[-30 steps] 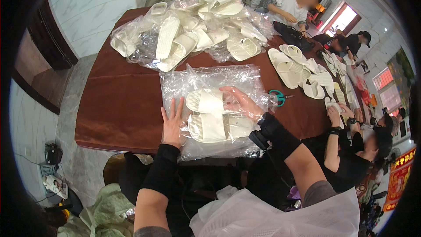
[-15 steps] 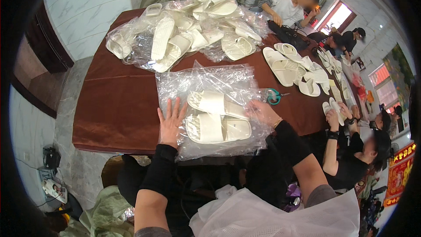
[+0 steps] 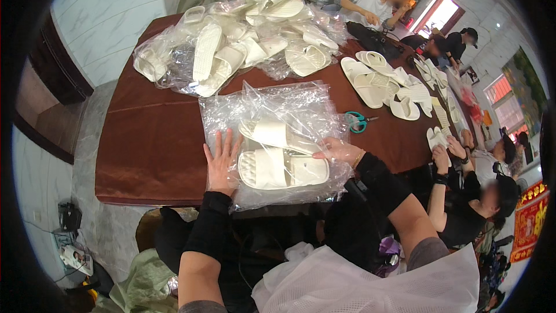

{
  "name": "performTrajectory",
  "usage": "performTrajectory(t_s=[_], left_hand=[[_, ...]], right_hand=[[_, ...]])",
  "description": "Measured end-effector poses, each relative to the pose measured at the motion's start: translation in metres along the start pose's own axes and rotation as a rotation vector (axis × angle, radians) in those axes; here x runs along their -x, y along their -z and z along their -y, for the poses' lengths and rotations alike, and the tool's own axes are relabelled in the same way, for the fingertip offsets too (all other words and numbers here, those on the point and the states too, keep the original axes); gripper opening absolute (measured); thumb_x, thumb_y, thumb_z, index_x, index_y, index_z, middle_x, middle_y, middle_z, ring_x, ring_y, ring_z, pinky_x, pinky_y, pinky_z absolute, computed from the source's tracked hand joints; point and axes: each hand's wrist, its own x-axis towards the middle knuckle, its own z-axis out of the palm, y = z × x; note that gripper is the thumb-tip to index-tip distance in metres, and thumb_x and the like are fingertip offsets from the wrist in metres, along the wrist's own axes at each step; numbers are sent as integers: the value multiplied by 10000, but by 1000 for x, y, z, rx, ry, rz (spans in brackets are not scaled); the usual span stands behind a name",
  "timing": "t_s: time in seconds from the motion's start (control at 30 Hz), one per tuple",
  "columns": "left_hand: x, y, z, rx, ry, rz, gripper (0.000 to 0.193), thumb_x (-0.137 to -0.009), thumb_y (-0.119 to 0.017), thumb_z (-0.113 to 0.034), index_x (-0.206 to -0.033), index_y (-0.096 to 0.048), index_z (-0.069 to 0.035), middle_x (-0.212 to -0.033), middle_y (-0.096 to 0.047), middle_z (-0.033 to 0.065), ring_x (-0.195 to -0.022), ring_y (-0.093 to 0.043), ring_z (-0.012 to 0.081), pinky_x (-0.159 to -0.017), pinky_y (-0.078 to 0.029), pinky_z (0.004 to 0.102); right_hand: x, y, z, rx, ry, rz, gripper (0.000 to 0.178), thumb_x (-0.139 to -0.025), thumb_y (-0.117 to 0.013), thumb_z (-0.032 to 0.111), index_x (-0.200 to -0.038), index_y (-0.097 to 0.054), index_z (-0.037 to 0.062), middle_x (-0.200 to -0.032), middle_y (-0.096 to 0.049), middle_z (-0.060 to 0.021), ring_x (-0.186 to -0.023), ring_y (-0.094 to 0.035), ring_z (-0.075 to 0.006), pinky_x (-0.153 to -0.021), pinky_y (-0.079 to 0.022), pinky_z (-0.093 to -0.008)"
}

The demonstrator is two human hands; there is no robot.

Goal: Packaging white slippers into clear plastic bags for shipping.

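Left hand (image 3: 222, 165) lies splayed wide on clear bag (image 3: 223, 107); right hand (image 3: 337, 151) grips upper slipper (image 3: 271, 134).

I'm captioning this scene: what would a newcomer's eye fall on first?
Probably the large heap of plastic-wrapped cream slippers at the table's far side. Next, the cream pair amid clear plastic, between the spread left hand and the right hand. The teal-handled scissors stand out just beyond the right hand.
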Motion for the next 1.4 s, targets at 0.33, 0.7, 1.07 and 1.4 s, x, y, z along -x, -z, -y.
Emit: performTrajectory(t_s=[0.33, 0.7, 1.07, 1.4], left_hand=[[1, 1, 2, 1, -17, -40, 731, -936, -570, -431, -1602, -368, -206, -1716, -204, 100, -1593, -115, 369, -1204, -134, 710], [6, -2, 9, -26, -21, -62, 756, -927, -534, -539, -1597, -390, -221, -1720, -203, 93, -1590, -134, 372, -1195, -138, 718], [5, 4, 6, 7, -17, -12, 754, -909, -621, -393, -1587, -390, -158, -1711, -210, 106, -1589, -114, 379, -1205, -124, 714], [2, 2, 8, 456, 85, -114, 754, -925, -695, -200, -1585, -344, -102, -1660, -317, 132, -1580, -187, 333, -1235, -104, 652]], right_hand=[[0, 12, -12, -487, -58, 26, 535, -868, -830, 204, -1266, -603, -70, -1139, -697, -105, -1041, -672, -187, -888, -553, -347], [9, -27, 1, -738, -35, 20, 609, -903, -742, 10, -1415, -414, 11, -1268, -628, -153, -1120, -668, -264, -949, -563, -395], [-4, -77, -25, -187, 220, -490, 564, -908, -756, 78, -1361, -436, -21, -1153, -680, -157, -1009, -668, -195, -836, -554, -357], [-12, -29, 4, -219, 224, -369, 342, -1027, -640, 262, -1204, -588, -25, -1081, -672, -90, -874, -640, -143, -733, -547, -315]])
